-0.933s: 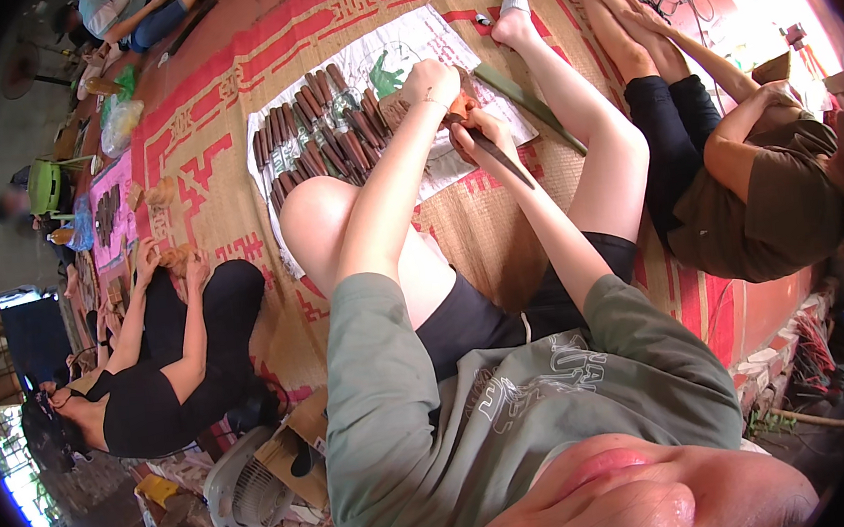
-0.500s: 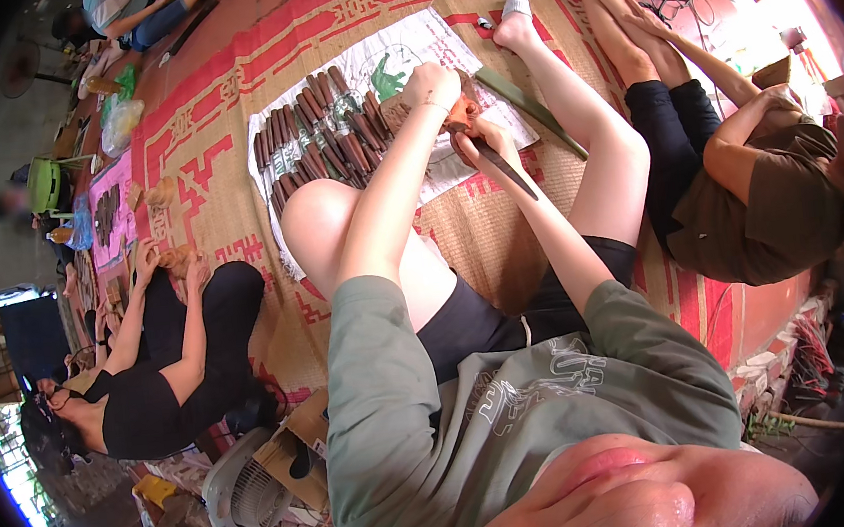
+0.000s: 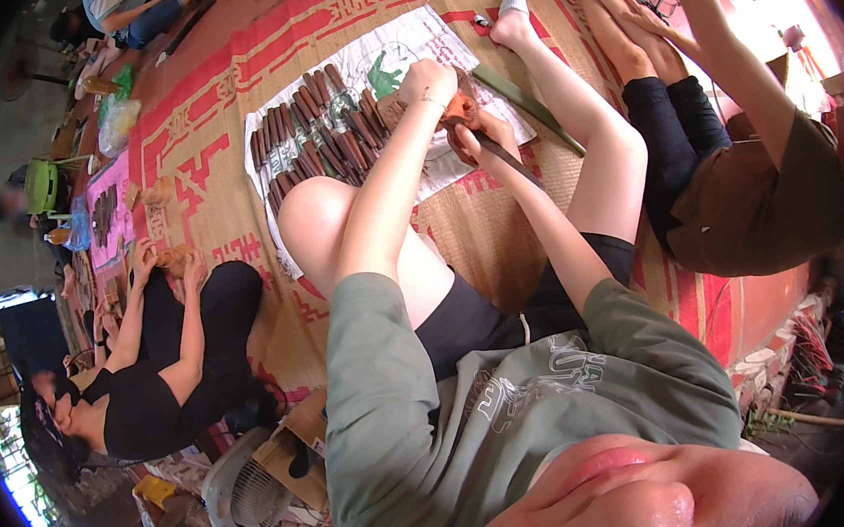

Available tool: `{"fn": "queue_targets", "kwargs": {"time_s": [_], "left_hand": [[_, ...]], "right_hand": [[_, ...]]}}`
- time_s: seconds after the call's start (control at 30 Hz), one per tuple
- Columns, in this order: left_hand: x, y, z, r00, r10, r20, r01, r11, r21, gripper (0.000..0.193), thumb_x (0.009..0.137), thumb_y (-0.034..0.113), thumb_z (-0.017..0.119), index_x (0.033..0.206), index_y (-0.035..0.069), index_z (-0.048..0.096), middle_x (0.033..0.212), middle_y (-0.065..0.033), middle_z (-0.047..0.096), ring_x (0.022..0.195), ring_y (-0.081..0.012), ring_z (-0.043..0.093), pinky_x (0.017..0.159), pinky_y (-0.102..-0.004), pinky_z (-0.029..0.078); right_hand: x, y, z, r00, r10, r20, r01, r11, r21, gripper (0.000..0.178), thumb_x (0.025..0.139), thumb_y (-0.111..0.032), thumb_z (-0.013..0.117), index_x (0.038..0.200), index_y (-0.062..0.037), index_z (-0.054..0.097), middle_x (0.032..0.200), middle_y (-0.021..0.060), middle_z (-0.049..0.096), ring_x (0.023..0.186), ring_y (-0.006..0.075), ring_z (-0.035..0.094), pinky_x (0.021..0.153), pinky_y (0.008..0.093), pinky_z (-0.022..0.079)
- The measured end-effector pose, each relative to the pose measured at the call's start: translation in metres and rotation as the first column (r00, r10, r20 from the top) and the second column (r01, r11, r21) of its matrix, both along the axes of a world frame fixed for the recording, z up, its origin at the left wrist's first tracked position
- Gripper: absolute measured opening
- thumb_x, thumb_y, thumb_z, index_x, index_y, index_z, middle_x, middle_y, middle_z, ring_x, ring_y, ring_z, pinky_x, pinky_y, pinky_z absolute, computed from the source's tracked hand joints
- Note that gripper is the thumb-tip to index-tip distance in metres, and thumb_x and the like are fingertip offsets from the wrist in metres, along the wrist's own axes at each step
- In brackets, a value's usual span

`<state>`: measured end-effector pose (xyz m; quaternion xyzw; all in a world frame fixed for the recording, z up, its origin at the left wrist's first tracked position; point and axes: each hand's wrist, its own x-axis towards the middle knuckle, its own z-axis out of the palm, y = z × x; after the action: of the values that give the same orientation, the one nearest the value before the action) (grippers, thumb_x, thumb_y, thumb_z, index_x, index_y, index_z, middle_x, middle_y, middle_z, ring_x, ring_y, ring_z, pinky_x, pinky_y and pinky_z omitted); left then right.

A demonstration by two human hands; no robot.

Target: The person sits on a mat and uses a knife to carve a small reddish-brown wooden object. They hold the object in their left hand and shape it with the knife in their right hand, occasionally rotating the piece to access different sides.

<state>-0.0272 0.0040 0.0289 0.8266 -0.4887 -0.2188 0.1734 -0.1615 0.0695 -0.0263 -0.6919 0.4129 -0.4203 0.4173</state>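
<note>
My left hand is closed on a reddish-brown carved wooden piece, pressing on it over a white cloth between my legs. Right beside it, my right hand is wrapped round a slim dark-handled carving tool. Its handle points back along my right forearm, and the tip is hidden by my fingers and the wood. Left of my hands, several carving tools with dark wooden handles lie in rows on the cloth. Brown wood shows partly behind my left wrist.
A long green strip lies by my right shin. The patterned woven mat spreads underneath. At left, a person in black holds a carved wooden piece; another person sits at right. A fan stands behind at left.
My right hand has turned slightly, and the tool's handle has swung outward, partly behind the forearm. The left hand stays nearly in place. The person at right has raised and stretched an arm.
</note>
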Motion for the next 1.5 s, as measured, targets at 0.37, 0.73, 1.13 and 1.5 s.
{"fn": "queue_targets", "kwargs": {"time_s": [0.37, 0.73, 1.13, 1.5], "left_hand": [[-0.005, 0.001, 0.001, 0.999, 0.001, 0.045, -0.001, 1.0, 0.021, 0.031, 0.076, 0.025, 0.047, 0.084, 0.002, 0.066, 0.089, -0.0203, 0.063, 0.087, -0.0324, 0.061, 0.075, -0.0386, 0.049], [-0.001, -0.002, -0.004, 0.999, -0.016, 0.032, 0.015, 0.999, 0.031, 0.032, 0.076, 0.025, 0.047, 0.087, 0.0, 0.065, 0.091, -0.022, 0.062, 0.088, -0.0339, 0.061, 0.077, -0.0397, 0.049], [-0.002, 0.001, -0.004, 0.998, -0.015, 0.062, 0.014, 1.0, 0.018, 0.032, 0.076, 0.025, 0.047, 0.087, 0.0, 0.065, 0.091, -0.0209, 0.062, 0.088, -0.0326, 0.061, 0.076, -0.0389, 0.049], [0.001, -0.001, -0.006, 0.999, -0.008, 0.048, 0.009, 1.0, -0.006, 0.033, 0.075, 0.024, 0.047, 0.085, -0.002, 0.065, 0.088, -0.0231, 0.062, 0.086, -0.035, 0.061, 0.076, -0.0396, 0.049]], "right_hand": [[0.004, -0.002, 0.006, 1.0, -0.015, 0.023, 0.014, 1.0, 0.017, 0.023, 0.073, -0.014, 0.063, 0.069, 0.0007, 0.046, 0.058, 0.016, 0.05, 0.05, 0.0236, 0.049, 0.05, 0.0322, 0.04], [0.006, -0.003, -0.01, 0.997, -0.067, 0.039, 0.066, 0.998, 0.024, 0.025, 0.072, -0.014, 0.065, 0.066, -0.0006, 0.045, 0.054, 0.0143, 0.05, 0.048, 0.0197, 0.05, 0.048, 0.0319, 0.04], [-0.01, 0.008, -0.019, 0.998, -0.04, -0.052, 0.037, 0.998, -0.052, 0.02, 0.076, -0.009, 0.064, 0.069, 0.0003, 0.048, 0.056, 0.0103, 0.054, 0.052, 0.0121, 0.053, 0.048, 0.026, 0.04], [-0.001, 0.006, -0.01, 0.994, -0.06, 0.094, 0.058, 0.998, 0.023, 0.02, 0.074, -0.012, 0.064, 0.069, -0.0013, 0.049, 0.057, 0.0128, 0.053, 0.052, 0.0167, 0.051, 0.051, 0.0294, 0.041]]}}
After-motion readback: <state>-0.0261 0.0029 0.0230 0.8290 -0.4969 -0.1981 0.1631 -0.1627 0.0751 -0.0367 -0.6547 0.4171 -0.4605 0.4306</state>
